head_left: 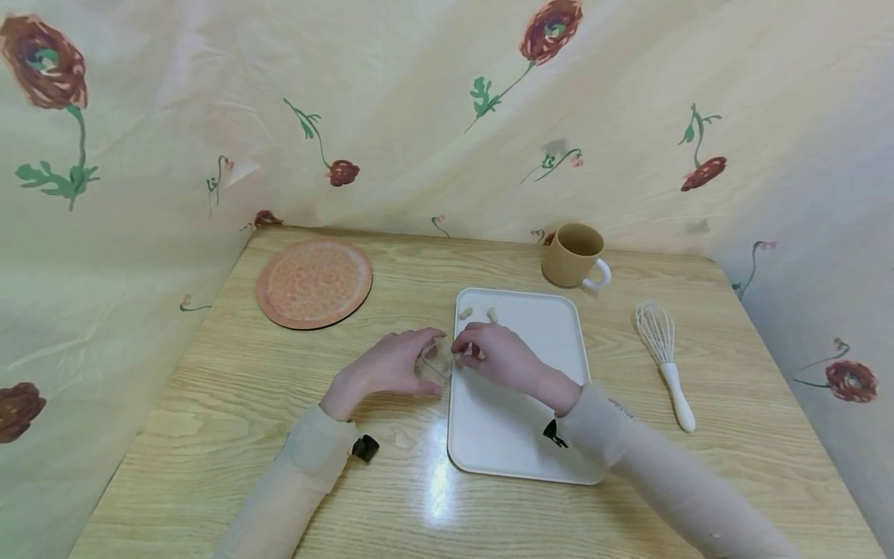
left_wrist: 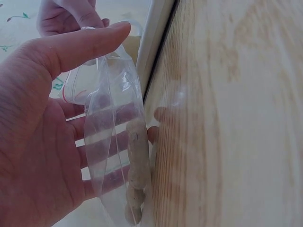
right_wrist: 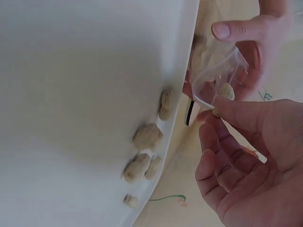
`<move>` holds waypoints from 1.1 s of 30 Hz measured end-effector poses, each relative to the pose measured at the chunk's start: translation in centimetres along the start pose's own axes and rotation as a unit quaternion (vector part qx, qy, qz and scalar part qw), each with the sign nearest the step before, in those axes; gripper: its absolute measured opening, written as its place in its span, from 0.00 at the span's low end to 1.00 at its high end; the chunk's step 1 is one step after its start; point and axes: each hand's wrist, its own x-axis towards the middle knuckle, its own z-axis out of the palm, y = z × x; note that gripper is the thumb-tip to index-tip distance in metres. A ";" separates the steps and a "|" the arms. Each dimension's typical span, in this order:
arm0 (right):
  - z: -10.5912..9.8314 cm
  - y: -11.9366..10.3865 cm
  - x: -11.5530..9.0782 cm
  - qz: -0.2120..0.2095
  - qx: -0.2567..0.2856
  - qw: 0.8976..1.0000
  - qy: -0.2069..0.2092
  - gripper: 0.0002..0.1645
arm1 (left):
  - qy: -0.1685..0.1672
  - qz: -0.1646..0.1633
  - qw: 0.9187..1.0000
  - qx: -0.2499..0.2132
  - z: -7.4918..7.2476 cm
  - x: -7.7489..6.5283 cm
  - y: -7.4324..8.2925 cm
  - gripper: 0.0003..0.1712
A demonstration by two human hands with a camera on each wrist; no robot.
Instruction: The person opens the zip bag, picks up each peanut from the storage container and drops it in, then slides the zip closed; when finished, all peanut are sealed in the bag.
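My left hand [head_left: 398, 365] grips a clear plastic zip bag [left_wrist: 106, 137] beside the tray's left edge, thumb on one side and fingers spread behind it. Peanuts [left_wrist: 137, 158] in their shells lie in the bag, seen through the plastic. At the bag's mouth, my right hand [head_left: 499, 353] pinches a peanut [right_wrist: 226, 91] between thumb and index finger, its other fingers curled loosely. The white tray [head_left: 524, 427] lies under the right hand and forearm. Several peanuts [right_wrist: 148, 137] rest on it along one edge, partly hidden by the right hand in the head view.
A round orange-brown mat [head_left: 314, 283] lies at the back left of the wooden table [head_left: 230, 419]. Behind the tray's right corner stands a tan mug [head_left: 567, 264] with a white handle. To the right is a white whisk [head_left: 667, 369]. Flowered cloth [head_left: 405, 101] hangs behind the table.
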 end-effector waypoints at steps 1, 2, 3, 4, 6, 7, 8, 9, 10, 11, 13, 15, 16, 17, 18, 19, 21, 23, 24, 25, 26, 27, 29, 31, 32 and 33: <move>0.2 -0.1 0.0 0.000 -0.002 1.000 -0.004 0.08 | 0.000 0.000 1.000 -0.001 0.0 0.0 0.0 0.51; 0.4 -0.1 0.0 -0.001 -0.004 1.000 -0.007 0.09 | 0.000 -0.001 1.000 -0.001 0.0 0.0 0.0 0.51; 0.5 -0.2 0.0 -0.001 -0.007 1.000 -0.009 0.09 | 0.000 -0.001 1.000 -0.001 0.0 0.0 0.0 0.51; 0.7 -0.2 0.0 -0.001 -0.010 1.000 -0.011 0.09 | 0.000 -0.002 1.000 -0.001 0.0 0.0 0.0 0.51; 0.9 -0.3 0.0 -0.002 -0.015 1.000 -0.015 0.09 | 0.001 -0.001 1.000 -0.001 0.0 -0.1 0.0 0.51; 1.0 -0.4 0.0 -0.002 -0.016 1.000 -0.017 0.09 | 0.001 -0.002 1.000 0.000 0.0 -0.1 0.0 0.51; 1.0 -0.5 0.0 -0.001 -0.017 1.000 -0.019 0.09 | 0.002 -0.002 1.000 0.000 0.0 -0.1 0.0 0.51; 1.1 -0.6 0.0 -0.001 -0.017 1.000 -0.021 0.09 | 0.002 -0.001 1.000 0.001 0.0 -0.1 0.1 0.51; 1.1 -0.7 0.0 0.000 -0.017 1.000 -0.022 0.09 | 0.002 -0.001 1.000 0.000 0.0 -0.1 0.1 0.51; 1.2 -0.7 0.0 0.000 -0.016 1.000 -0.023 0.09 | 0.003 -0.001 1.000 0.001 0.0 -0.1 0.1 0.51; 1.2 -0.8 0.0 0.001 -0.015 1.000 -0.023 0.08 | 0.001 -0.001 1.000 0.000 0.0 -0.1 0.1 0.50; 1.3 -0.9 -0.1 0.000 -0.018 1.000 -0.020 0.08 | -0.001 -0.002 1.000 -0.001 -0.1 -0.1 0.1 0.50; 1.3 -0.9 -0.1 -0.002 -0.020 1.000 -0.019 0.08 | -0.002 -0.002 1.000 -0.002 -0.1 -0.1 0.1 0.50; 1.3 -0.9 -0.1 -0.002 -0.021 1.000 -0.018 0.09 | -0.003 -0.002 1.000 -0.003 -0.1 -0.1 0.2 0.50; 1.3 -0.9 -0.1 -0.002 -0.023 1.000 -0.018 0.09 | -0.003 -0.002 1.000 -0.004 -0.1 -0.2 0.2 0.50; 1.3 -0.9 -0.1 -0.002 -0.024 1.000 -0.017 0.09 | -0.004 -0.002 1.000 -0.003 -0.2 -0.2 0.2 0.50; 1.3 -0.9 -0.1 0.000 -0.026 1.000 -0.018 0.09 | -0.003 0.000 1.000 -0.003 -0.2 -0.2 0.2 0.50; 1.3 -0.9 -0.1 0.004 -0.026 0.999 -0.020 0.09 | -0.002 0.002 1.000 0.000 -0.2 -0.2 0.2 0.50; 1.3 -0.9 -0.1 0.005 -0.027 0.999 -0.021 0.09 | -0.002 0.003 1.000 0.001 -0.2 -0.2 0.2 0.50; 1.3 -0.9 -0.1 0.006 -0.027 0.999 -0.022 0.09 | 0.000 0.004 1.000 0.001 -0.2 -0.2 0.2 0.50; 1.3 -0.9 -0.1 0.008 -0.028 0.999 -0.023 0.09 | -0.001 0.004 1.000 0.002 -0.1 -0.1 0.2 0.50; 1.3 -0.9 -0.1 0.008 -0.028 0.999 -0.023 0.09 | 0.000 0.005 1.000 0.002 -0.1 -0.1 0.2 0.50; 1.3 -0.9 -0.1 0.010 -0.028 0.999 -0.023 0.09 | 0.000 0.003 1.000 0.002 -0.1 -0.1 0.1 0.50; 1.3 -0.9 -0.1 0.012 -0.027 0.999 -0.023 0.09 | 0.000 0.002 1.000 0.002 -0.1 -0.1 0.1 0.50; 1.4 -0.9 -0.1 0.012 -0.026 0.999 -0.023 0.09 | -0.001 0.000 1.000 0.001 -0.1 -0.1 0.1 0.50; 1.4 -0.9 -0.1 0.013 -0.025 0.999 -0.023 0.09 | 0.000 0.000 1.000 0.000 0.0 -0.1 0.1 0.50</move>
